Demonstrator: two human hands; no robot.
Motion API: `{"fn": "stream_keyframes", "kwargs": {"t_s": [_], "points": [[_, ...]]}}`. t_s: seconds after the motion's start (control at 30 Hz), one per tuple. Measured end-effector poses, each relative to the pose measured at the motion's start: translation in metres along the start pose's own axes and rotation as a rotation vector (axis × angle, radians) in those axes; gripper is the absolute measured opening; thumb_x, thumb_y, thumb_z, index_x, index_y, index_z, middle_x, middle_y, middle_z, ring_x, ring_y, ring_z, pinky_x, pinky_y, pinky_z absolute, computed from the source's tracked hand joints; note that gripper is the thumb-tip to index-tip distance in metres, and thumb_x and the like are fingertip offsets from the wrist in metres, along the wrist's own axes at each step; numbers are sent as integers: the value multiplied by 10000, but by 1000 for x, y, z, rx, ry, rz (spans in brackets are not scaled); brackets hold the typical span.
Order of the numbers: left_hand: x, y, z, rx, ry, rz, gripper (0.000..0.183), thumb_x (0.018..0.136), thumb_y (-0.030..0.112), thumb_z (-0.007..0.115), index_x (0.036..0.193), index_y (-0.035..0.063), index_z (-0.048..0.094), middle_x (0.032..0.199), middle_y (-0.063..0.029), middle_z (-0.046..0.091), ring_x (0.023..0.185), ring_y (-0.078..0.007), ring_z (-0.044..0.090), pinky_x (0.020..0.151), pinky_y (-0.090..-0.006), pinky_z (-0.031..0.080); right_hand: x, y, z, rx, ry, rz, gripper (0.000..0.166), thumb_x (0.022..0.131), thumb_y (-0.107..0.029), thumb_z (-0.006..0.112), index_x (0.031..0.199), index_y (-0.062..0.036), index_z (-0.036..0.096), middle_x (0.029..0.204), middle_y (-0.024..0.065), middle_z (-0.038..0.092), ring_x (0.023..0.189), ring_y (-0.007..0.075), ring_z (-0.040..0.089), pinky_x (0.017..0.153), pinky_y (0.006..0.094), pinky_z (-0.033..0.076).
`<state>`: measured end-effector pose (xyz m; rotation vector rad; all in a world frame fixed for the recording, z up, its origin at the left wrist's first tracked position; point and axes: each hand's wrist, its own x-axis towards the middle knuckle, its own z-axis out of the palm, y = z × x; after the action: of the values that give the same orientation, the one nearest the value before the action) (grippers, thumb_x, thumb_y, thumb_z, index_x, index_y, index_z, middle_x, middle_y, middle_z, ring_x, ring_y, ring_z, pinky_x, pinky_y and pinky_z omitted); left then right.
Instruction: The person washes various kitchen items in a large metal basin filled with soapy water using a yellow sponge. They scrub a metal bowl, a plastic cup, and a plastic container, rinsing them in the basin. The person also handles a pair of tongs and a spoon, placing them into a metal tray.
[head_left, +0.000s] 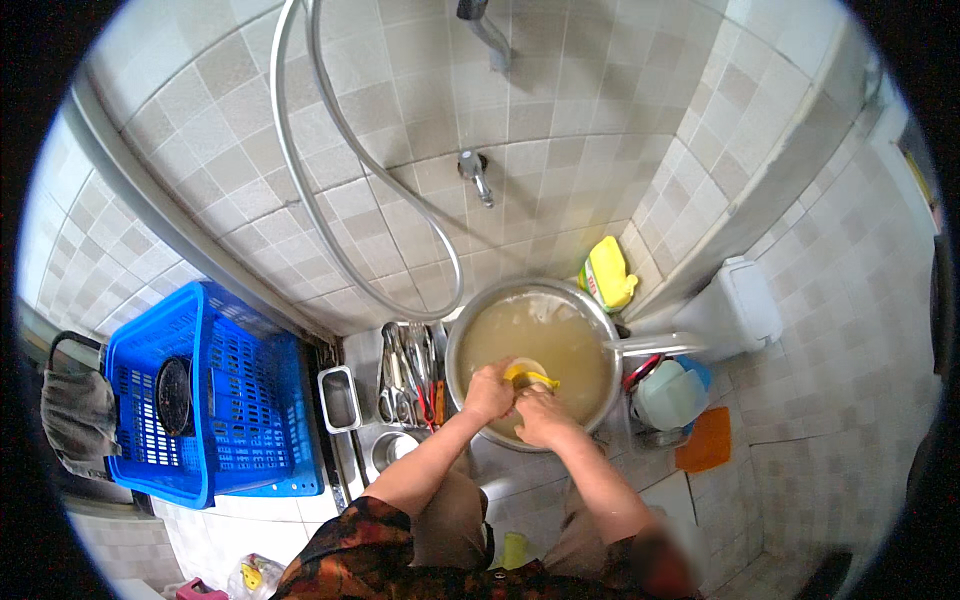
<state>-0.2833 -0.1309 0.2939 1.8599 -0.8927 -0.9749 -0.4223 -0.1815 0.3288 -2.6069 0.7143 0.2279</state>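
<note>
A large round metal basin (456, 341) of cloudy brownish water (540, 330) stands on the tiled floor before me. Above its near half, my left hand (491, 391) grips the left side of a small container with a yellow rim (538, 377). My right hand (541, 415) touches the container's near side, its fingers reaching to the opening. Those fingertips are partly hidden, so whether they hold a cloth or sponge does not show.
Left of the basin lie scissors and other utensils (409, 367), a rectangular metal container (340, 399) and a metal bowl (394, 448). A blue plastic crate (255, 405) stands further left. To the right are a yellow detergent bottle (609, 274), stacked plastic containers (670, 395) and a white bin (742, 304).
</note>
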Motion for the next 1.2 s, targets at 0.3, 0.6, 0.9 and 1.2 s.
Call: {"fn": "stream_keyframes", "kwargs": {"t_s": [0.3,0.6,0.9,1.2], "points": [[-23,48,9,9,-50,-36,454,861,179,618,1286,21,593,1006,-274,675,784,-339,709,760,-401,570,-25,5,21,44,461,167,126,790,-137,668,878,-68,725,862,138,696,887,324,657,837,473,483],[-6,-2,40,-977,151,-627,1020,819,725,586,1535,102,210,1516,-180,359,1325,-389,421,1022,-590,386,-20,12,-35,618,652,400,245,858,-267,676,913,-31,712,808,225,674,772,407,654,708,459,497],[25,25,27,-1769,119,-284,604,886,541,603,1309,120,514,1261,-110,573,1168,-307,540,1030,-489,415,10,-20,-45,1012,508,275,275,887,-152,693,1092,31,687,924,78,725,841,124,643,767,309,512],[60,-14,17,-1661,223,-389,448,834,316,726,1205,118,572,1132,-78,625,1070,-287,580,982,-464,459,-5,13,-46,-10,137,-170,317,796,-137,646,1097,-39,664,1146,130,647,1171,287,556,940,415,479]]}}
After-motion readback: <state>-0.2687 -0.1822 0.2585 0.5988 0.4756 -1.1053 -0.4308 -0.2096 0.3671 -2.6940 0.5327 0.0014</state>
